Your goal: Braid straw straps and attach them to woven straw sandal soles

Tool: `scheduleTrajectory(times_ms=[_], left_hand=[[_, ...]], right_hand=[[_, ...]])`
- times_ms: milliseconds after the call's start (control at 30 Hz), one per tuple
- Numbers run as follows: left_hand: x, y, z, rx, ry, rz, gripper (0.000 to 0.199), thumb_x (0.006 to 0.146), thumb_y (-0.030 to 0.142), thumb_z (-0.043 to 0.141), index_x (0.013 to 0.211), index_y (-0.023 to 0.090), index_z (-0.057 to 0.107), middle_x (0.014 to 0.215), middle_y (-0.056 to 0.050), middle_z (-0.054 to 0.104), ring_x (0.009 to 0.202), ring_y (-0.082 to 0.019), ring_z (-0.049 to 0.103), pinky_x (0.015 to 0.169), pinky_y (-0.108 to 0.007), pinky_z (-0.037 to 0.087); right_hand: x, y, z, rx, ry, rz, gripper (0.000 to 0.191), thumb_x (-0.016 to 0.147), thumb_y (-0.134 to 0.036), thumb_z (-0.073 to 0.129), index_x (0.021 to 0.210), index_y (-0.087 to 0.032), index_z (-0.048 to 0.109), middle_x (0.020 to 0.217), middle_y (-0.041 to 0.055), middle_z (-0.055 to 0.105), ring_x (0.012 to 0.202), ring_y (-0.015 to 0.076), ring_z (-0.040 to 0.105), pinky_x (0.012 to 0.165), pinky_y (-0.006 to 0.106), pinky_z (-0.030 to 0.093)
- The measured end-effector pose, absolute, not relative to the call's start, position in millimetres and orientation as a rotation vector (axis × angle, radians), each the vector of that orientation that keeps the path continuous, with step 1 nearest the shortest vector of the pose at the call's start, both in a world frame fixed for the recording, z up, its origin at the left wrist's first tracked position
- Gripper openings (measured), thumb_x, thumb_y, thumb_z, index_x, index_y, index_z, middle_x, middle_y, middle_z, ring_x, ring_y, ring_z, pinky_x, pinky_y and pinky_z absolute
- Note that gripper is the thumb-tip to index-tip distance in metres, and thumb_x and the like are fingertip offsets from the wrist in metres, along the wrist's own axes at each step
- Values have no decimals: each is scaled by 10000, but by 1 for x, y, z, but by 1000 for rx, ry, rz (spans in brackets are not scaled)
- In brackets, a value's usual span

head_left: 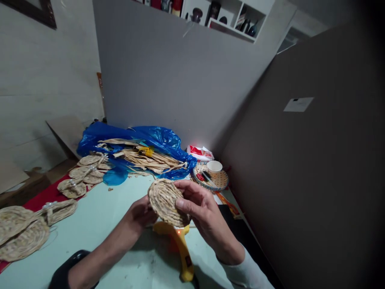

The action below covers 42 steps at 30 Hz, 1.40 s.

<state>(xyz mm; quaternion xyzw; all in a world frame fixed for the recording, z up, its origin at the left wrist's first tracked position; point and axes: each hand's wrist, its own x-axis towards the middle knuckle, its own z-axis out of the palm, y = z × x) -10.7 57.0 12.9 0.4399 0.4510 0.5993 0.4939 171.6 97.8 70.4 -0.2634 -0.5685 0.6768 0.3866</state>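
Between my two hands, tilted toward me above the table, is a round woven straw disc (165,200). My right hand (200,202) grips its right edge, with the thumb on the front face and the fingers behind. My left hand (146,212) is closed at the disc's left edge; its fingertips are hidden behind the weave. Just below the disc lies a yellow glue gun (183,253) with a small orange light lit, its front end partly covered by the disc and my left hand.
Several woven pieces (22,228) lie on a red cloth (57,192) at the left. A blue plastic bag (156,136) with dried straw strips (150,158) is at the back. Behind my right hand stands a woven tray (224,180) holding a white bowl (214,166). Grey panels (168,80) enclose the table (111,216).
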Motion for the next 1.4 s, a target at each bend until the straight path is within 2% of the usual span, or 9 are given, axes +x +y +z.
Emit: scheduleTrajectory(times_ms=[400,533,600,700,867,967,1067,1167,1400], left_hand=[[-30,64,14,1046,1156,1560,295,798,485,779,812,198,711,535,89,460,438,-61,318,419,-167,247],[-32,60,21,1018,1044,1606,312,765,376,835,1047,267,757,926,-11,735,877,-148,652,753,-182,518],[-28,56,27,1021,931,1539,504,751,401,833,1229,292,714,1228,-64,731,1175,-242,633,959,-292,530],[-21,52,33,1016,837,1418,567,779,423,795,1309,256,680,1351,-127,697,1241,-321,629,1012,-420,535],[-14,55,31,1052,914,1351,350,730,377,832,1023,189,797,1031,-103,816,945,-267,745,924,-391,577],[-15,56,29,1099,1036,1319,255,680,406,841,739,166,779,688,-57,770,629,-211,704,636,-320,596],[-17,54,28,1135,1180,1316,280,680,425,809,590,188,691,474,23,609,407,-130,510,391,-238,419],[-19,52,28,1186,1300,1312,300,686,419,783,540,199,640,443,54,540,386,-93,396,374,-210,293],[-23,56,24,1266,1428,1373,444,719,540,734,510,198,541,499,74,412,495,-96,353,480,-217,283]], right_hand=[[171,109,65,-713,-1321,1583,419,744,-342,774,1120,-217,637,935,14,645,831,155,613,698,235,458],[166,104,59,-723,-1435,1523,369,775,-341,738,1105,-207,641,950,34,679,898,193,642,790,285,483],[164,101,54,-742,-1502,1449,343,809,-335,718,1116,-204,639,1007,54,693,963,218,645,848,319,483],[162,97,47,-772,-1587,1307,325,873,-344,681,1163,-208,627,1074,72,696,1007,239,641,902,360,468],[160,95,40,-787,-1667,1178,323,901,-344,665,1191,-206,633,1078,74,707,1036,255,651,904,373,472],[158,96,41,-801,-1664,1162,286,874,-325,684,1126,-192,660,1020,70,728,957,245,669,850,358,484],[156,97,44,-818,-1617,1179,276,832,-305,717,1076,-180,679,975,70,746,897,233,678,817,346,491],[156,98,48,-817,-1532,1223,272,792,-309,752,1020,-175,684,927,62,756,852,218,683,779,324,503],[173,122,59,-791,-1226,1214,349,780,-378,766,1055,-204,640,855,17,706,781,171,642,694,277,497]])
